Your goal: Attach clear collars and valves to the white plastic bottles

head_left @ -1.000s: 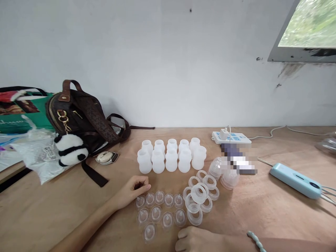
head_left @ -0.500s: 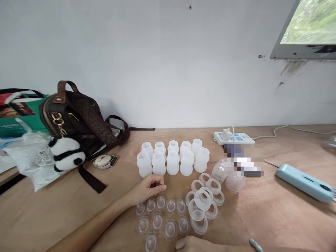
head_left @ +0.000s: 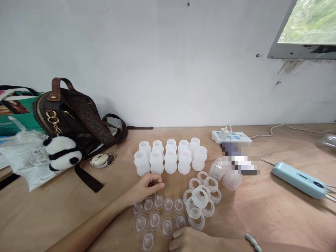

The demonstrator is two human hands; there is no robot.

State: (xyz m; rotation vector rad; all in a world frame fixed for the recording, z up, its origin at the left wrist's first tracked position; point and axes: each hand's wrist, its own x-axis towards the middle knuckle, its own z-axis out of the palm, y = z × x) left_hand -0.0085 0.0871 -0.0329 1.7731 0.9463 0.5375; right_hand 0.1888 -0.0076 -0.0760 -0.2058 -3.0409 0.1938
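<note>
My left hand (head_left: 145, 188) rests on the wooden table (head_left: 262, 213) with its fingers curled in, just in front of two rows of several white bottle-shaped cups (head_left: 170, 156). Whether it holds anything is hidden. Right below it lie several clear round nipple-like pieces (head_left: 157, 215). My right hand (head_left: 190, 240) lies at the bottom edge, fingers bent under, beside those pieces and a heap of clear rings (head_left: 201, 201). A beaded band (head_left: 252, 242) sits on that wrist.
A brown bag (head_left: 76, 115) with a panda toy (head_left: 61, 152) stands at the left, plastic bags behind it, a small mouse-like device (head_left: 102, 160) beside it. A power strip (head_left: 231, 136), clear domed caps (head_left: 225, 173) and a light-blue handheld tool (head_left: 298, 179) lie right.
My left hand has slid right and away from me, from beside the clear pieces toward the white cups. The right hand stays at the bottom edge. The view has shifted slightly.
</note>
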